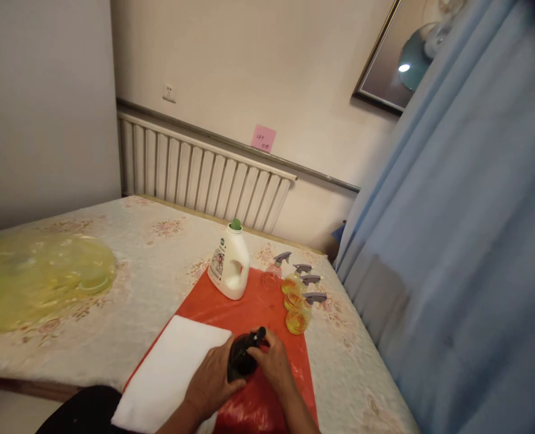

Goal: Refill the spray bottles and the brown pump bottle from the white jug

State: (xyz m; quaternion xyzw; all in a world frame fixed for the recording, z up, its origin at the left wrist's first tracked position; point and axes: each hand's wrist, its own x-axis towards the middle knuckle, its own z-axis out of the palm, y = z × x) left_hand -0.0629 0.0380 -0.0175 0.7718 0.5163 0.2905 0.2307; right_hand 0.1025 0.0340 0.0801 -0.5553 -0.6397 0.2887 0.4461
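Both of my hands are on a small dark spray bottle [242, 355] lying on a red plastic sheet [258, 313]. My left hand [213, 380] wraps its body from the left. My right hand [274, 361] grips the black nozzle end from the right. A white folded cloth [170, 367] lies just left of my left hand. Farther back on the sheet stands a white detergent jug [230, 264] with a green cap. To its right are several small spray bottles with grey triggers: one pinkish [274, 271] and others holding yellow liquid [298, 304].
The red sheet lies on a bed with a floral cover [149, 253]. A yellow translucent plastic item [36, 277] lies at the left. A white radiator [195, 175] runs along the back wall. A blue curtain [466, 241] hangs close on the right.
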